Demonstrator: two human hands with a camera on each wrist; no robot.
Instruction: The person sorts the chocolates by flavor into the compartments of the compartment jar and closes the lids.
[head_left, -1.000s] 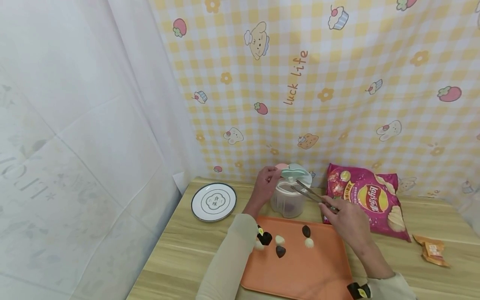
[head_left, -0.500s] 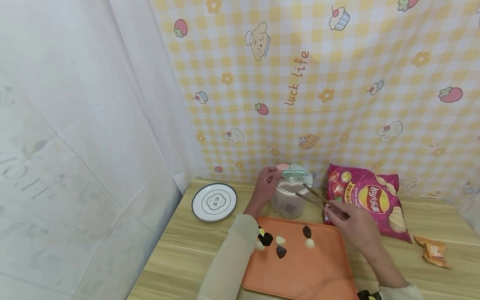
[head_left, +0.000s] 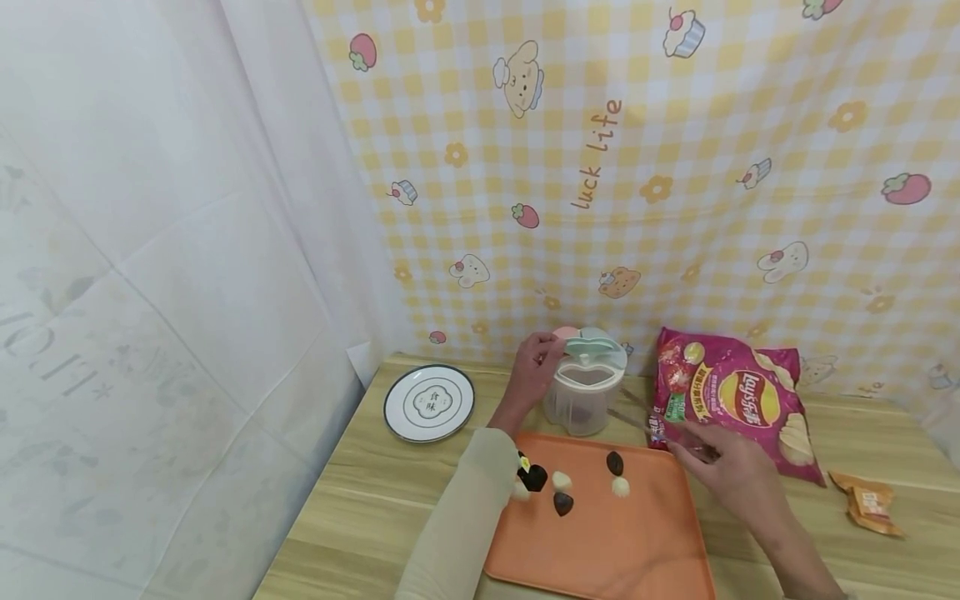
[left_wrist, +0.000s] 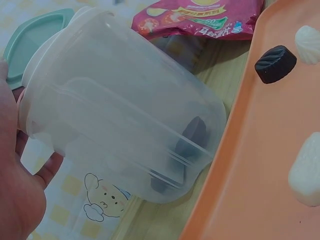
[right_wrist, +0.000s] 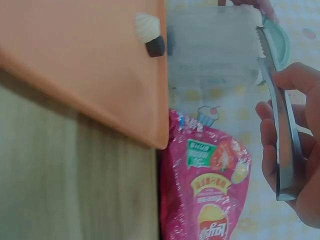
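Observation:
My left hand (head_left: 531,371) grips the raised green lid flap (head_left: 588,344) of a clear plastic container (head_left: 573,413), which stands upright behind the orange tray (head_left: 600,546). A dark chocolate-like piece (left_wrist: 192,136) shows through the container's wall near its bottom. My right hand (head_left: 738,471) holds metal tongs (right_wrist: 284,145) to the right of the container, their jaws apart with nothing between them. Dark pieces (head_left: 563,503) and white pieces (head_left: 620,487) with moulded shapes lie on the tray, one white piece partly hidden by the left wrist strap.
A white plate (head_left: 429,403) with a dark rim lies left of the container. To the right sit a magenta crisp packet (head_left: 738,400) and a small orange wrapped snack (head_left: 868,503). A yellow checked cloth (head_left: 480,208) hangs behind the wooden table (head_left: 360,500).
My right hand has drawn the tongs back from the container's opening, to the right and toward me. My left hand has stayed at the green flap.

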